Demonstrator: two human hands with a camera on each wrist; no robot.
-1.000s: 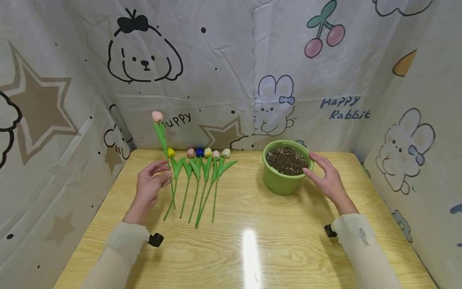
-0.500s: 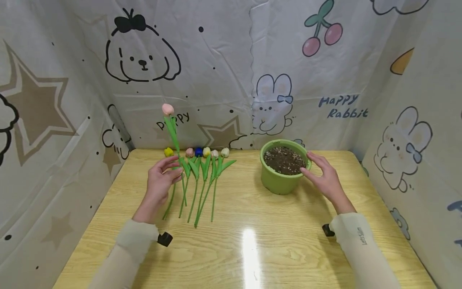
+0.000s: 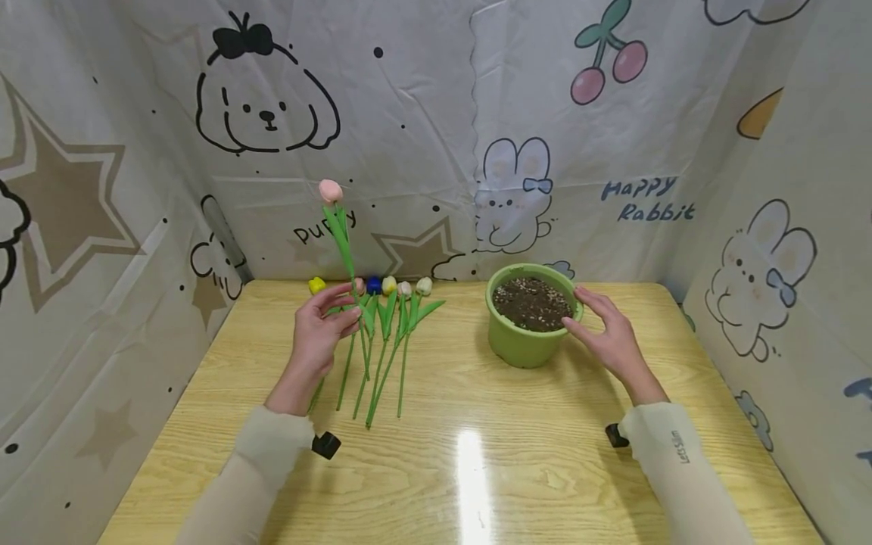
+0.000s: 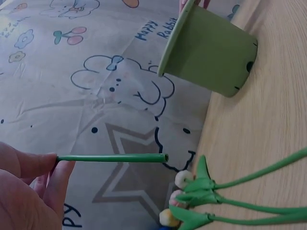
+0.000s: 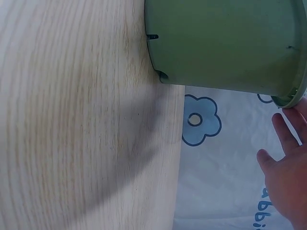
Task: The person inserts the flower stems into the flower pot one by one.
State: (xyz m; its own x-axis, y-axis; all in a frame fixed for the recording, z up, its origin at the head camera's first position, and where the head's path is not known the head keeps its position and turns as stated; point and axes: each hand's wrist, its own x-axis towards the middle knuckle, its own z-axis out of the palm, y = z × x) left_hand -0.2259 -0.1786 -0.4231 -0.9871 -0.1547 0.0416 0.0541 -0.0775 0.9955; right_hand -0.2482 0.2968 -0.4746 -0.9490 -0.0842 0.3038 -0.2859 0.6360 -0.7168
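Between thumb and fingers, my left hand (image 3: pixel 319 333) pinches the stem of a pink artificial tulip (image 3: pixel 344 242). Its bloom points up, leaning slightly left, above the other flowers. In the left wrist view the bare lower stem (image 4: pixel 115 158) sticks out past the fingers, clear of the table. A green flower pot (image 3: pixel 521 347) filled with dark soil (image 3: pixel 533 304) stands upright at the right. My right hand (image 3: pixel 615 344) touches the right side of its rim with fairly straight, spread fingers. The right wrist view shows fingertips at the rim (image 5: pixel 288 101).
Several artificial tulips lie side by side left of the pot, including a yellow one (image 3: pixel 316 285), a blue one (image 3: pixel 374 285) and a white one (image 3: pixel 425 286). The wooden table (image 3: pixel 436 484) meets a printed cloth (image 3: pixel 415 166) at the back and sides.
My left hand has moved right with the pink tulip and raised it a little. The pot has shifted slightly left, with my right hand staying at its rim.
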